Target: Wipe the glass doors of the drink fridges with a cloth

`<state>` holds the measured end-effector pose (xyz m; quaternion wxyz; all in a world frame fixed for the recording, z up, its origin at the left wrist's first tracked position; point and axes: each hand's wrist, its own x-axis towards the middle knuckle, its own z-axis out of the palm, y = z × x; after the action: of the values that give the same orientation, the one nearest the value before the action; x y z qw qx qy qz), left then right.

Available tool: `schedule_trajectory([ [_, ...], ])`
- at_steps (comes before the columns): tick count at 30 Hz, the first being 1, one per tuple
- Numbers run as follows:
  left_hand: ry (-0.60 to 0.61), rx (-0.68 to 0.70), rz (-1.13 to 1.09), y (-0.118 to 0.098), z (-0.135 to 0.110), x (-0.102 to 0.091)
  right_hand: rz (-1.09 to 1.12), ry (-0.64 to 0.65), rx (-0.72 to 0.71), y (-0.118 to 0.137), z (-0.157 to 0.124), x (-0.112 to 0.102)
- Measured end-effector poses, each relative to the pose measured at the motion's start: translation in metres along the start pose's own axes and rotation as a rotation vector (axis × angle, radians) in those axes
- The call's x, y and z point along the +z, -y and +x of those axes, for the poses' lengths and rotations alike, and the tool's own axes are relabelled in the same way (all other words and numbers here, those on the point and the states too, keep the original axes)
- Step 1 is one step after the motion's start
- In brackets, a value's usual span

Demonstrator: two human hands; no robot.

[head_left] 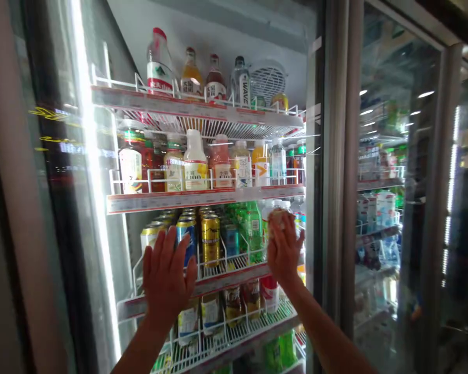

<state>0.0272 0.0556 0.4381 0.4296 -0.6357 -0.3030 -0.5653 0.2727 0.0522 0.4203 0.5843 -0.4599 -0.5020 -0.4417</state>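
Note:
I face an open drinks cooler with wire shelves. My left hand (167,272) is raised flat with fingers spread in front of the can shelf (234,272), just before a blue can (187,234) and next to a gold can (210,240); it holds nothing. My right hand (284,248) reaches to the right end of the same shelf, fingers wrapped on a clear bottle with a pale cap (276,217). Green bottles (251,226) stand between the two hands.
Upper shelves (171,200) carry juice and tea bottles. A lower shelf (234,332) holds more bottles. The open glass door (62,208) stands at left. A metal frame (333,182) divides this cooler from a closed one (390,208) at right.

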Motion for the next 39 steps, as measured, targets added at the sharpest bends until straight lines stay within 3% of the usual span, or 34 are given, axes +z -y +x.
schedule_trajectory([
  [3, 0.003, -0.004, 0.005, 0.001, -0.001, 0.001, -0.064, -0.084, 0.169, -0.012, 0.010, 0.004],
  [7, -0.002, -0.003, -0.005, 0.002, -0.001, 0.001, 0.051, 0.087, -0.098, 0.013, 0.002, 0.004],
  [9, 0.000, 0.001, -0.010, 0.002, 0.000, 0.000, 0.070, 0.117, -0.158, 0.010, 0.003, 0.002],
  [13, -0.007, 0.011, -0.006, 0.000, 0.000, 0.000, -0.045, -0.076, 0.162, -0.026, 0.024, 0.003],
  [15, -0.002, 0.010, -0.001, 0.000, 0.000, 0.001, -0.056, -0.115, 0.232, -0.024, 0.030, 0.005],
  [19, -0.010, 0.017, -0.013, 0.001, 0.000, 0.000, 0.049, 0.058, -0.104, 0.019, 0.019, 0.006],
  [21, -0.012, 0.016, -0.023, 0.003, 0.001, 0.000, 0.062, 0.100, -0.200, 0.026, 0.016, 0.005],
  [28, -0.005, 0.029, -0.004, 0.002, -0.001, 0.001, -0.041, -0.119, 0.090, -0.034, 0.051, 0.008],
  [30, -0.015, 0.028, -0.005, 0.000, -0.002, 0.001, 0.025, -0.116, 0.016, -0.029, 0.053, 0.009],
  [32, -0.015, 0.024, -0.028, 0.001, 0.002, -0.001, 0.070, -0.024, -0.129, -0.021, 0.050, 0.007],
  [34, -0.020, 0.021, -0.054, 0.004, 0.014, -0.006, 0.042, 0.049, -0.175, -0.024, 0.049, 0.005],
  [39, -0.020, -0.037, -0.006, 0.018, 0.068, -0.011, -0.040, -0.172, 0.160, -0.059, 0.070, 0.006],
])
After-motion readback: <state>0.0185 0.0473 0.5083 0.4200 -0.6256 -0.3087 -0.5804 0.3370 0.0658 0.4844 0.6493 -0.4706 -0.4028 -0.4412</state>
